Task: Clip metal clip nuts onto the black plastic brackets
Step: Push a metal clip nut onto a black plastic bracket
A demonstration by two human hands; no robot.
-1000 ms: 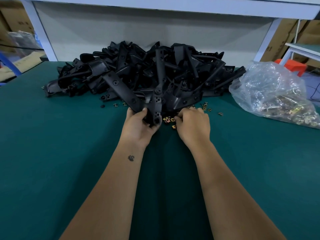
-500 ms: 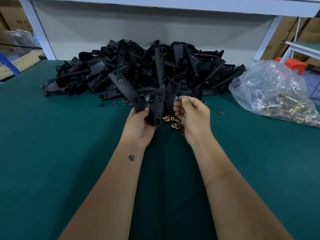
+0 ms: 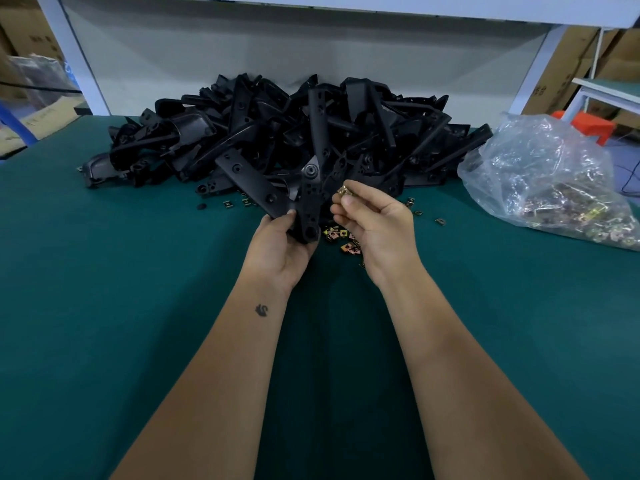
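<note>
1. a black plastic bracket is grasped at its lower end by the left hand, thumb on its near face and fingers curled behind; it is held above the green worktop, at 12 o'clock from the wrist; its arms fan out toward 10 and 12 o'clock.
2. a metal clip nut is pinched between thumb and fingertips of the right hand; it is held just beside the bracket, at 3 o'clock of it, and whether the two touch cannot be told.
3. loose clip nuts are scattered on the worktop under and between the hands; a few more lie at 2 o'clock of the right hand.
4. a heap of brackets is piled at 12 o'clock, behind the hands.
5. a clear plastic bag holding more clip nuts is seen at 2 o'clock, on the worktop.
</note>
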